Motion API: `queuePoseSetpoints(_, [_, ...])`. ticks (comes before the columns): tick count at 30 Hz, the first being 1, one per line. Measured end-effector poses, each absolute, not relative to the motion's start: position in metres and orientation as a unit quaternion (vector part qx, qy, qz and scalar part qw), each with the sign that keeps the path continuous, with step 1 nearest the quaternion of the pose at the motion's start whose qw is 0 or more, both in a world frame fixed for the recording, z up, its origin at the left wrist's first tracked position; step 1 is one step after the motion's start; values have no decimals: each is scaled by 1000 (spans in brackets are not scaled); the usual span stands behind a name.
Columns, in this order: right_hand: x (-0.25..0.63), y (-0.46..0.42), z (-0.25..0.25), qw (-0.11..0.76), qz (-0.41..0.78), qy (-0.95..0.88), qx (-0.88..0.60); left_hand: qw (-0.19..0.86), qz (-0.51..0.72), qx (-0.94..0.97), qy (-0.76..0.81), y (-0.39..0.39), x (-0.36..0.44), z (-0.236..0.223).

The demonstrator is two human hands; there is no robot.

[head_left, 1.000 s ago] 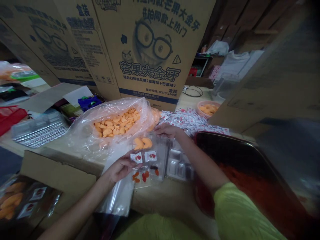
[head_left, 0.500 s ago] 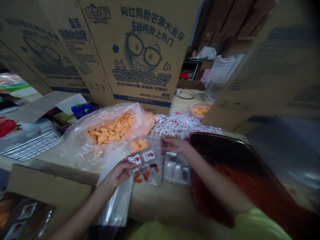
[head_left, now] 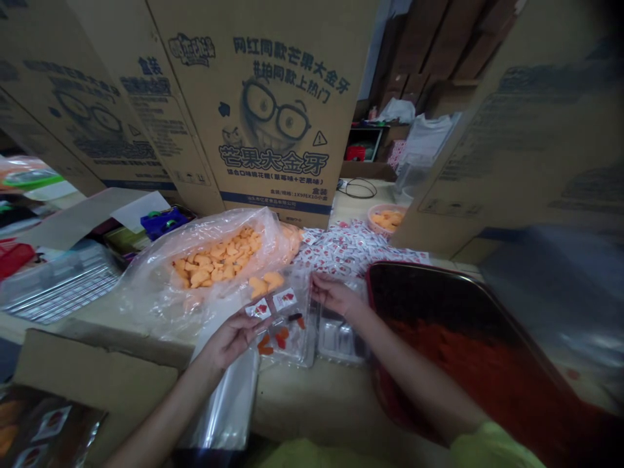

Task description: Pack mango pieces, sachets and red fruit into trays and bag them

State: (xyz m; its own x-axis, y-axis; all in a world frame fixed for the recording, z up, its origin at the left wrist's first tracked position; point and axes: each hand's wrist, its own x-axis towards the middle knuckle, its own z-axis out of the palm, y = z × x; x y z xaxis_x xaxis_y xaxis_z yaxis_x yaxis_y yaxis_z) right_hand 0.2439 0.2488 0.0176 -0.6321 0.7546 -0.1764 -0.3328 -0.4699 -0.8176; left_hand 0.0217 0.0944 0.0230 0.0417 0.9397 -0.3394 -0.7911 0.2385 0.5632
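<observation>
A clear plastic compartment tray [head_left: 306,338] is in front of me. In its far part lie orange candy pieces [head_left: 266,282], in the middle two white sachets with red print [head_left: 285,298], and in the near part several red and orange gummy pieces [head_left: 281,337]. My left hand [head_left: 233,339] is closed on the tray's left edge, its fingertips beside the left sachet. My right hand [head_left: 336,296] pinches the far right edge; its fingertips are partly blurred. Under my right forearm and wrist sits another clear tray [head_left: 341,341], partly hidden.
Behind the tray are an open plastic bag [head_left: 146,279] of orange candies and a heap of sachets [head_left: 341,247]. A dark red tub [head_left: 377,273] of red pieces stands at right. Large cartons [head_left: 273,188] wall the back. Stacked clear trays [head_left: 63,279] lie left.
The camera view has tilted a little. The filled tray has shifted slightly left and away from me, with both hands staying on it.
</observation>
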Motion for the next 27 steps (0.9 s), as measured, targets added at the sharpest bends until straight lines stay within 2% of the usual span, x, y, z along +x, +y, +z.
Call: queuePoseSetpoints(27, [244,233,42,346,789,-402,-309,717,603,137,323,95,21,15])
